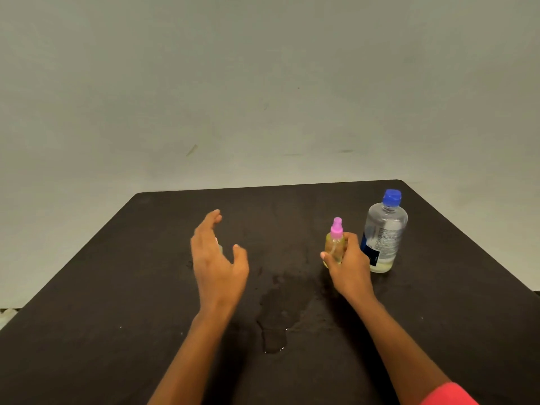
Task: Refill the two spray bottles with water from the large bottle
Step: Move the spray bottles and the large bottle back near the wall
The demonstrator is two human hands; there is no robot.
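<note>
A small clear spray bottle (334, 247) with a pink spray top stands on the dark table (146, 287). My right hand (349, 264) grips its body from the right and front. Just behind and to the right stands the large clear bottle (384, 232) with a blue cap and a label, only a little liquid at its bottom. My left hand (216, 258) hovers over the table's middle left with fingers straight and spread, holding nothing. A sliver of something pale shows behind its palm; I cannot tell whether it is the second spray bottle.
A wet patch (277, 311) spreads across the table between my forearms, running toward the near edge. A pale wall rises behind the table's far edge. The table's corners cut away at far left and far right.
</note>
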